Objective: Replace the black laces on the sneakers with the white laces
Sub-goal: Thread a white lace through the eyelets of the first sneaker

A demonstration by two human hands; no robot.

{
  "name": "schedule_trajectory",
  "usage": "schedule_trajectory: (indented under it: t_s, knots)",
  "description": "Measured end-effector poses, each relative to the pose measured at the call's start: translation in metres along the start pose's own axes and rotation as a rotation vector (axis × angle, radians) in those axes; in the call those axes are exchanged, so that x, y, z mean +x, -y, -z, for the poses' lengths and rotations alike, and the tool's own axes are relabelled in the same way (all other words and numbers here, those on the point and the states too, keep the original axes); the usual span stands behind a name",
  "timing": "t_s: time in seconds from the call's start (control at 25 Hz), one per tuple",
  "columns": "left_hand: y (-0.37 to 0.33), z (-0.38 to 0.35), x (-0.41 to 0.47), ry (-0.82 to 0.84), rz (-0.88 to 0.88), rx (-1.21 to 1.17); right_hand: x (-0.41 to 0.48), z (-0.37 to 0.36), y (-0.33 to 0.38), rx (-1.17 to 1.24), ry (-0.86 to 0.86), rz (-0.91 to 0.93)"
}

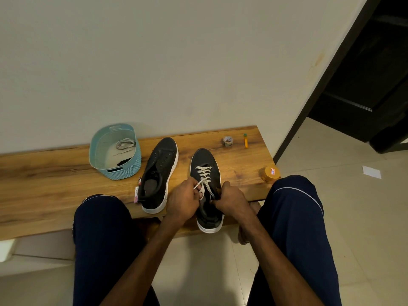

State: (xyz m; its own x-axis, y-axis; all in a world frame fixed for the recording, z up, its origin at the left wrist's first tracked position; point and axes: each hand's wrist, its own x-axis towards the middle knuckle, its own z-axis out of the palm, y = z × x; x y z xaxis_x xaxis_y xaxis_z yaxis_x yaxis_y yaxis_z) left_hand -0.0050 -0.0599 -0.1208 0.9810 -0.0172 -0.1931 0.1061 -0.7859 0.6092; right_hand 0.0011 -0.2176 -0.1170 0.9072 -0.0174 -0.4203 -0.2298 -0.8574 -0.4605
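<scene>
Two sneakers on the bench, black uppers, white soles, toes pointing away from me.

Item 1: right-hand sneaker [206, 186], directly under my hands. White lace [204, 172] crosses the front eyelets in several rows; the loose ends run back to my fingers. Left hand [184, 200] is closed around a loop of that lace near the top eyelets. Right hand [230, 199] is clamped at the sneaker's collar edge, seemingly pinching the other lace end, though the fingertips are hidden. Hands sit close together, not touching.

Item 2: left-hand sneaker [157, 173], just beyond my left hand, eyelets bare, no lace.

Item 3: blue basket [116, 151], farther off past my left hand, holding a bundled white lace [125, 143] and a dark strip that is probably a removed black lace [124, 161].

Handling notes, by judgement: flat woven lace, light, limp, slightly grippy; best held near the tip for threading. It slackens unless kept taut. Sneaker is light, with a stiff sole and a soft upper; steady it at the collar or heel.

Also present, beyond my right hand: tape roll [228, 141], orange jar [270, 173].
</scene>
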Motion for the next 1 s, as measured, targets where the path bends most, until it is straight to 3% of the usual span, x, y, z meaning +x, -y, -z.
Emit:
schedule_trajectory:
  t_s: [0.24, 0.4, 0.56, 0.64, 0.8, 0.92, 1.0]
  knots:
    - [-0.018, -0.01, -0.017, -0.063, -0.241, 0.587, -0.001, -0.003, 0.001, -0.02, -0.026, 0.035]
    - [-0.02, -0.011, -0.015, -0.031, -0.218, 0.545, -0.002, -0.001, -0.001, -0.024, -0.022, 0.04]
    - [-0.012, 0.012, -0.023, 0.176, -0.07, 0.143, 0.0, 0.0, -0.003, -0.008, -0.013, 0.029]
    - [-0.011, 0.02, -0.033, 0.142, -0.066, 0.059, 0.002, 0.001, -0.004, -0.003, -0.006, 0.033]
    - [-0.021, 0.01, -0.026, -0.182, -0.177, 0.296, 0.001, 0.001, -0.004, 0.009, -0.008, 0.025]
    - [-0.017, -0.001, -0.012, -0.2, -0.208, 0.552, 0.0, 0.001, -0.004, 0.013, -0.011, 0.031]
    - [-0.012, -0.004, -0.007, -0.175, -0.17, 0.576, 0.001, 0.0, -0.004, 0.012, -0.014, 0.034]
